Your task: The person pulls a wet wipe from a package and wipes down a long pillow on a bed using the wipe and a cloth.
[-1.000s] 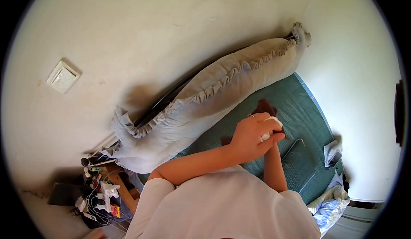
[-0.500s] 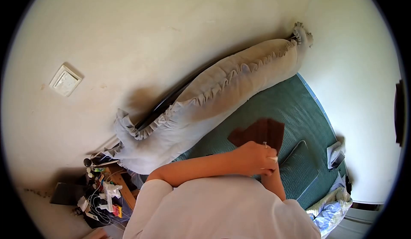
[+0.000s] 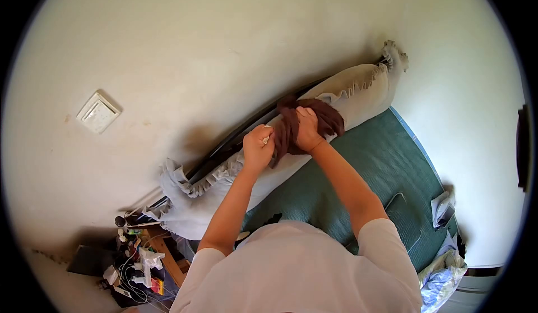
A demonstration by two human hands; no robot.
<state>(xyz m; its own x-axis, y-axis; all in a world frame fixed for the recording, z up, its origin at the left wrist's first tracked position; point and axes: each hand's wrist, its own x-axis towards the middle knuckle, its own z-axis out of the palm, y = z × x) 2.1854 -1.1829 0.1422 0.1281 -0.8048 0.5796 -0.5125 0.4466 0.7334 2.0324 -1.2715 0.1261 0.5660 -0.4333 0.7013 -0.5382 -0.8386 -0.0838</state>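
A dark brown cloth (image 3: 287,130) is bunched up in front of me, over the padded headboard cover. My right hand (image 3: 308,129) is closed on its middle, with folds bulging out on both sides. At the cloth's left edge, my left hand (image 3: 258,148) is closed in a fist and appears to grip it. Something small and pale, perhaps a ring, shows at the left fingers. Behind the cloth runs the headboard cover (image 3: 361,91), grey-beige with a ruffled seam. Whether the cloth touches the cover is hard to tell.
Below lies a bed with a green quilted sheet (image 3: 358,161) and a matching green pillow (image 3: 402,223). A cluttered desk (image 3: 159,245) with cables stands at lower left. A light switch (image 3: 98,113) is on the wall. Crumpled bedding (image 3: 440,282) lies at lower right.
Both hands have moved up and left, from above the sheet to in front of the headboard cover. The cloth came with them and is now bunched; my arms are no longer crossed.
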